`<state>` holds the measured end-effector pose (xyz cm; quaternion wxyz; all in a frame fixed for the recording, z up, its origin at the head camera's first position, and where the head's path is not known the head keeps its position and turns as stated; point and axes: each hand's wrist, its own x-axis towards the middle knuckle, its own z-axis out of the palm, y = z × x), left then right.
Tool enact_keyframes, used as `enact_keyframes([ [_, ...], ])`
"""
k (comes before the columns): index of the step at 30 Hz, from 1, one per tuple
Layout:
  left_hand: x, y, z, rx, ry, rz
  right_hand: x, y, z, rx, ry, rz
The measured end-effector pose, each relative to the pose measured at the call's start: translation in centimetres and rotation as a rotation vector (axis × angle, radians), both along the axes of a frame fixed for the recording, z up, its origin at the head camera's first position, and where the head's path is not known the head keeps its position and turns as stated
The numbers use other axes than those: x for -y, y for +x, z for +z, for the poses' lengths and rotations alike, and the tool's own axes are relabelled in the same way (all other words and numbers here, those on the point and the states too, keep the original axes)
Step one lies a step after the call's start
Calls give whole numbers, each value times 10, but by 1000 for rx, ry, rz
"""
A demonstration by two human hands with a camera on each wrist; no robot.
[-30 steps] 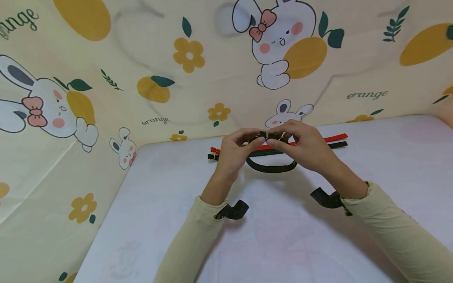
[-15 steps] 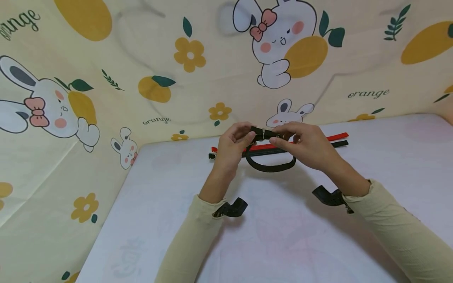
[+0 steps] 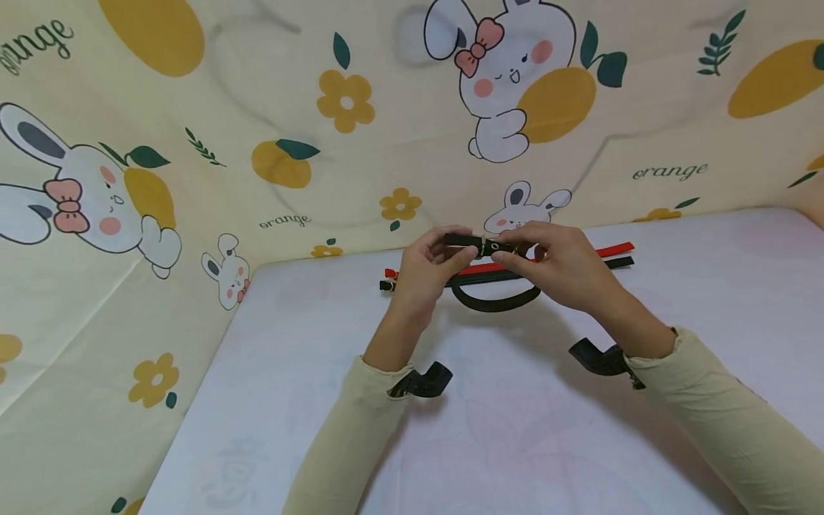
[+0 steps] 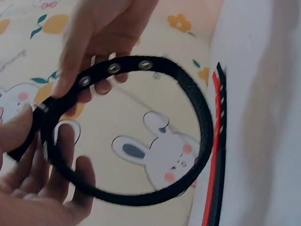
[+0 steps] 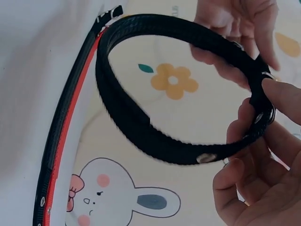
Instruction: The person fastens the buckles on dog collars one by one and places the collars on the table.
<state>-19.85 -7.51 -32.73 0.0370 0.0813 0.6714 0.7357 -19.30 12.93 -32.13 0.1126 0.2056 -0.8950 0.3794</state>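
Black collar [image 3: 492, 300], looped into a ring with metal eyelets, held up above the white surface [image 3: 515, 429]. Left hand [image 3: 428, 268] and right hand [image 3: 553, 261] each pinch it at the buckle end. Red strap [image 3: 611, 250] and black strap [image 3: 618, 263] lie flat behind.

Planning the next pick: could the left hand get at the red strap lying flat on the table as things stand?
Probably not right away: the left hand grips the looped black collar, as does the right hand. The red strap lies uncovered just beyond.
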Motion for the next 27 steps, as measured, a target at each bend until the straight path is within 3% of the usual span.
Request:
enact_keyframes([
  [6, -4, 0, -3, -23, 35, 37, 0, 1, -1, -42, -19, 7],
  [17, -3, -2, -3, -20, 144, 166, 2, 0, -2, -3, -14, -11],
  [21, -3, -3, -3, -13, 159, 157, 0, 0, -2, -12, -5, -11],
  [24, 0, -3, -3, -36, 97, 112, -3, -1, -1, -33, 13, -3],
  [27, 6, -2, 0, -113, -70, 60, -7, 0, 2, -68, 39, 9],
])
